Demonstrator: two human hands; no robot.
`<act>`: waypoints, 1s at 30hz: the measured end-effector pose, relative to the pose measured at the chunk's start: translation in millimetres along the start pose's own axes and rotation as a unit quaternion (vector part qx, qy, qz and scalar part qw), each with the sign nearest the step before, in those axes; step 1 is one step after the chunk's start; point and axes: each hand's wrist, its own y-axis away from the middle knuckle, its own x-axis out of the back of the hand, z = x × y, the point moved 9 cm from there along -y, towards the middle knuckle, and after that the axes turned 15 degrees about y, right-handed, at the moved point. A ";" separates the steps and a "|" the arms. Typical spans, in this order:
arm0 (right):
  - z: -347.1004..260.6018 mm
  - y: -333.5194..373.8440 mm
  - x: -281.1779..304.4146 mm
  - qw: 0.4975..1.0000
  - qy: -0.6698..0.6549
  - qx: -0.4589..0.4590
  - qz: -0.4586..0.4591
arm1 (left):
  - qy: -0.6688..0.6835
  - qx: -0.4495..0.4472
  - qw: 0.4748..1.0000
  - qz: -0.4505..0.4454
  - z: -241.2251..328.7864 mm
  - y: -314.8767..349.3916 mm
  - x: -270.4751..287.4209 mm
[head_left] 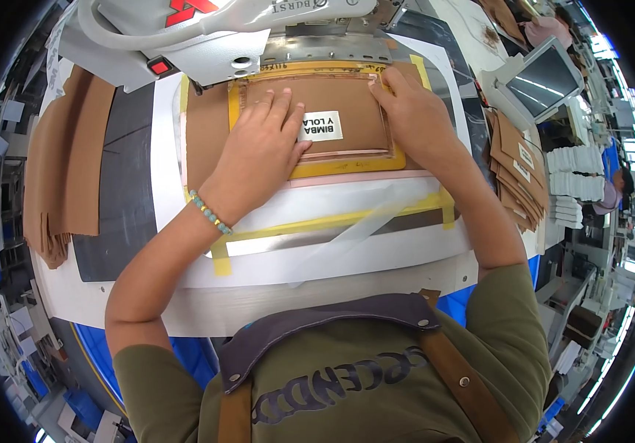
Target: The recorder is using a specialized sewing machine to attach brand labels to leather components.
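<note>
A brown sheet panel [206, 151] lies on the work surface under a machine head, with a yellow rectangular frame [332, 169] on top of it. Inside the frame is a smaller brown piece [347, 100] bearing a white printed label [322, 126]. My left hand [264, 144] rests flat on the left part of this piece, fingers spread beside the label. At the frame's upper right corner, my right hand [413, 118] has thumb and fingers drawn together on the frame's edge. Its other fingers are partly hidden.
The white and grey machine [177, 44] stands close beyond my hands. Brown sheets [70, 162] are piled at left; labelled brown panels [516, 166] are stacked at right beside a monitor [539, 77]. Yellow tape [332, 223] and a clear strip [354, 240] lie nearer me.
</note>
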 end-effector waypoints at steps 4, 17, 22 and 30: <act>-0.4 0.2 3.1 1.000 0.000 0.005 0.009 | -0.019 -0.007 1.000 0.000 -0.7 0.4 -0.3; -3.1 -0.3 0.8 1.000 0.007 0.019 0.007 | 0.008 0.026 0.999 -0.037 -5.9 -2.5 4.1; -5.7 -0.9 1.8 1.000 0.007 0.021 0.022 | 0.004 0.035 0.998 -0.042 -8.1 -1.9 3.3; -11.4 -4.7 -0.2 1.000 0.004 0.023 0.012 | -0.003 0.041 0.998 -0.045 -11.0 1.1 6.9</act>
